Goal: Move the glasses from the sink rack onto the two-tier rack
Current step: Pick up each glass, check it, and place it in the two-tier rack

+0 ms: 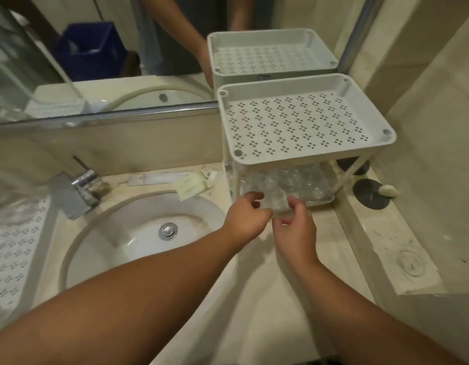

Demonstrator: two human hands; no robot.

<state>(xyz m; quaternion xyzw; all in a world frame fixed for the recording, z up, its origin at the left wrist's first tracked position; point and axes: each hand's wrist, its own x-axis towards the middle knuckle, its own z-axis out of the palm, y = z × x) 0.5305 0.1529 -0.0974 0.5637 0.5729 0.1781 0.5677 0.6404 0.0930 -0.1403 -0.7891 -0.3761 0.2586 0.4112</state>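
Observation:
A white two-tier rack stands on the counter right of the basin. Its perforated top tray holds nothing. Several clear glasses crowd the lower tier under it. One clear glass sits at the lower tier's front edge between my two hands. My left hand curls its fingers around that glass's left side. My right hand cups its right side from the front. The sink rack, a white perforated tray, lies at the far left edge; I see no glasses on its visible part.
A round white basin with a chrome drain lies left of the hands, a chrome tap behind it. Paper sachets rest by the wall. Dark round coasters and a small white pebble sit right of the rack. A mirror spans the back.

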